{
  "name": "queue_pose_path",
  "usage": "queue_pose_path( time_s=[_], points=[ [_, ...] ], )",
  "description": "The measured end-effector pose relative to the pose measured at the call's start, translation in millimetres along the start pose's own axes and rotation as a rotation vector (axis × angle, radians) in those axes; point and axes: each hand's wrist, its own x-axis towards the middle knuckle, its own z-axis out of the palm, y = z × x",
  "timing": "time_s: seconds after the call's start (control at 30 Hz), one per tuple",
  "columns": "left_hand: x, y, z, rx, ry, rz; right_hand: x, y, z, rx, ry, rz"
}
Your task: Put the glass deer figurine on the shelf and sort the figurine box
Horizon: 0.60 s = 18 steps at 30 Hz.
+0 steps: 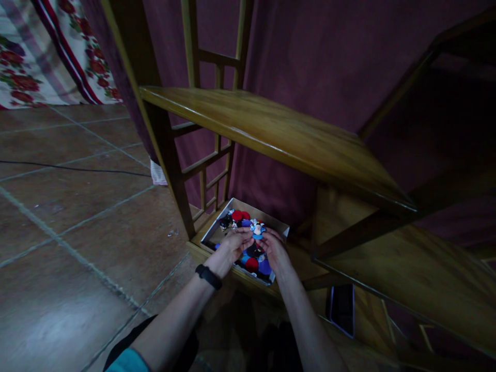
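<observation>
Between the fingers of both hands is a small blue and white figurine (257, 229), held upright above a shallow white cardboard box (279, 225). My left hand (234, 243), with a black band on its wrist, pinches the figurine from the left. On its other side the fingers of my right hand (274, 247) close on it. Inside the box lie several more small figures, with red, blue, purple and black parts; a red piece (251, 264) shows below the hands. The hands cover part of the box's contents.
The box rests on the low level of a wooden shelf unit; a wooden shelf board (248, 119) juts out above it. A dark tray-like object (341, 310) lies at lower right. A black cable (77, 168) crosses the tiled floor (93, 227).
</observation>
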Motion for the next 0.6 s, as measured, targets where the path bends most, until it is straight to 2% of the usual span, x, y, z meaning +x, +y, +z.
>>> queue_pose_path(
  time_s=[0.3,0.47,0.6],
  points=[
    [1.2,-1.3,1.3,-0.024,0.006,0.018,-3.4,0.1,3.9,-0.026,0.0,-0.038],
    [0.3,-1.9,2.3,-0.069,0.021,0.026,-5.6,2.0,7.3,-0.163,0.028,-0.16],
    [-1.2,-0.5,3.0,-0.078,0.024,0.025,-3.3,4.1,7.3,-0.221,0.041,-0.197]
  ],
)
